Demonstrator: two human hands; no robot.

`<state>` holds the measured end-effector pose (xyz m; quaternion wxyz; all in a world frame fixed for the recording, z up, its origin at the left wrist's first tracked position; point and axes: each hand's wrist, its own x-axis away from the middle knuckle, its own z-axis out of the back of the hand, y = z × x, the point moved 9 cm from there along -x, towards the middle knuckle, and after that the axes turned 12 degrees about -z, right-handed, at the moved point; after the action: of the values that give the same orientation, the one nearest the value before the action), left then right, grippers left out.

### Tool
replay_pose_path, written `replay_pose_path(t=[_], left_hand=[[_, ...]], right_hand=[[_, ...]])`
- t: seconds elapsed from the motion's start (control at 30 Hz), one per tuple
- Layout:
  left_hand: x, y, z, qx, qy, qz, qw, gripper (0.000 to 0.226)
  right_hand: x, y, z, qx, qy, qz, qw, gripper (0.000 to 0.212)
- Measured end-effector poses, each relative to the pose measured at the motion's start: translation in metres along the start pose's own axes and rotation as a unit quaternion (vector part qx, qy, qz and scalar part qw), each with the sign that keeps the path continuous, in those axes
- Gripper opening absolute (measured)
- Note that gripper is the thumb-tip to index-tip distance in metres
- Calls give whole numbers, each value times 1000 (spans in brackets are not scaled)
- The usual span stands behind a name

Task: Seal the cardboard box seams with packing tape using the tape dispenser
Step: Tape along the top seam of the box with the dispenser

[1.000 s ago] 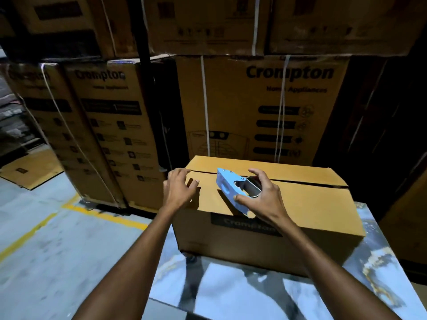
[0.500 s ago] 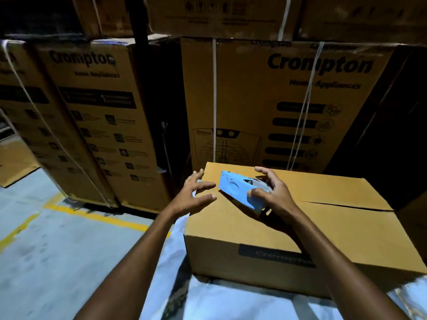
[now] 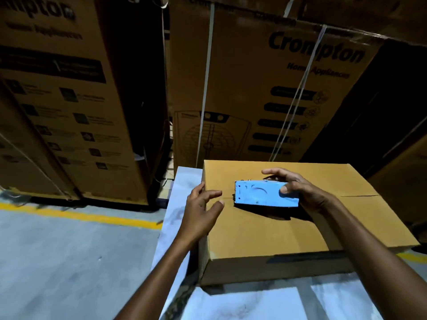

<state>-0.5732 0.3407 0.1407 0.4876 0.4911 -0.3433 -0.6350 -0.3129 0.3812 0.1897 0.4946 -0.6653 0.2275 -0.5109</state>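
A closed brown cardboard box (image 3: 265,232) lies on a marbled white table (image 3: 245,303). Its centre seam (image 3: 360,196) runs left to right across the top. My right hand (image 3: 298,190) grips a blue tape dispenser (image 3: 261,194), lying flat on the seam near the box's left end. My left hand (image 3: 201,209) hovers at the box's left edge, fingers spread and empty, thumb close to the seam. No tape strip is visible on the seam.
Tall stacked cartons (image 3: 265,88) printed "Crompton Home Appliances" with white straps stand right behind the table. More cartons (image 3: 57,100) rise at the left. A grey concrete floor (image 3: 69,262) with a yellow line (image 3: 80,215) lies left of the table.
The view has shifted closer and to the left. My right hand has lowered the dispenser flat onto the seam near the left end. My left hand has opened wider beside the box's edge.
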Motion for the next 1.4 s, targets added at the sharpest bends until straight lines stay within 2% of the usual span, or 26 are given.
replay_pose_path(t=[0.1,0.17,0.27,0.33,0.43,0.5,0.53,0.6,0.7,0.8,0.97,1.2,1.27,1.4], left_hand=[[-16,23,19,-67,67,-80,992,26],[-28,35,19,-1,64,-96,993,29],[-42,37,-2,167,-40,8,985,35],[-44,37,-9,206,-82,52,974,39],[-45,52,7,101,-78,-22,992,40],[-43,73,26,37,-27,-80,996,34],[-40,81,34,52,1,-87,995,31],[-33,82,33,166,3,-33,985,29],[-16,82,3,343,-88,88,931,34],[-4,82,-15,414,-131,143,889,35],[0,68,-23,454,-87,211,861,29],[4,55,-31,471,-38,267,840,26],[4,52,-31,456,-8,271,848,23],[4,45,-22,382,57,247,889,17]], right_hand=[[-5,-12,-4,-8,-18,-4,1000,78],[-5,-20,-5,-23,-38,-4,999,80],[-8,-31,-6,-16,-63,-1,998,81],[-10,-35,-10,-5,-75,0,997,81],[-9,-45,-12,16,-78,17,997,80],[-4,-54,-13,30,-82,33,996,77],[-1,-58,-14,33,-86,40,995,75],[5,-63,-15,27,-96,48,994,74],[8,-63,-26,15,-126,43,991,78],[6,-58,-35,13,-140,29,990,73],[5,-49,-36,10,-140,21,990,70],[9,-33,-33,17,-141,14,990,78],[9,-28,-30,16,-117,16,993,72],[9,-25,-27,74,-52,32,995,63]])
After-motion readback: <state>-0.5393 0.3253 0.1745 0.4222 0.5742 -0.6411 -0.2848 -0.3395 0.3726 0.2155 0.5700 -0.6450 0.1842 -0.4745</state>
